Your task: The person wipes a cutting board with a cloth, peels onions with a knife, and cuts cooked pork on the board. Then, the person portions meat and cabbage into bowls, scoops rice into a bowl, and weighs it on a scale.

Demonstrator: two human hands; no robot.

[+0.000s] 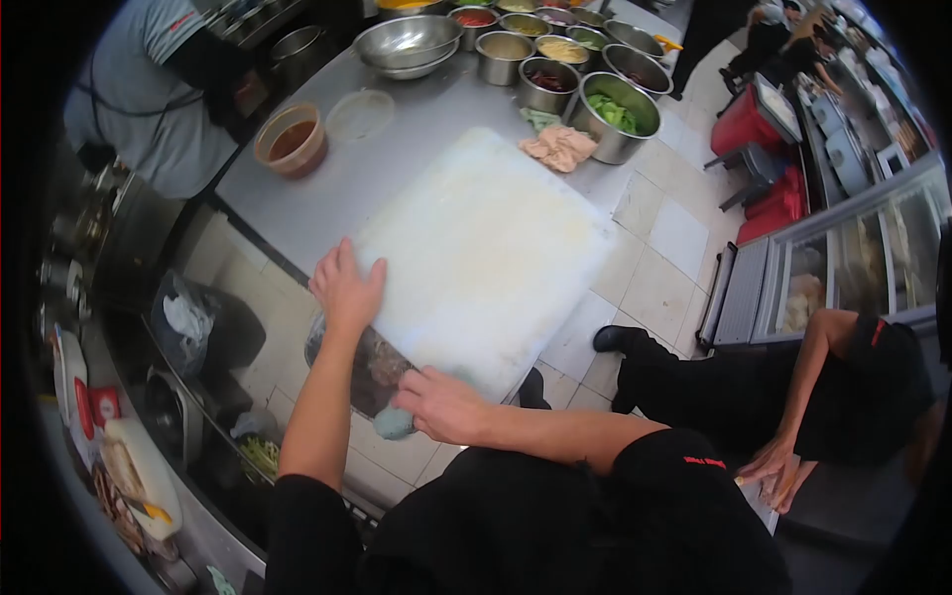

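A big white cutting board (476, 253) lies on the metal table in front of me. My left hand (347, 290) rests at the board's left edge with its fingers apart. Down at the near corner, my right hand (441, 407) is closed around a bluish-green cloth (395, 423), which bulges out below the fingers. More of the same colour shows along the board's edge just beyond that hand. Beneath the near-left edge sits a dark bin or bag (362, 372) with brownish contents I cannot make out.
Metal pots of ingredients, one with green leaves (613, 114), line the far side beside a crumpled peach cloth (560, 147). A tub of reddish-brown sauce (293, 139) and stacked metal bowls (409, 42) stand left. One person (149, 89) works far left, another (843, 387) at right.
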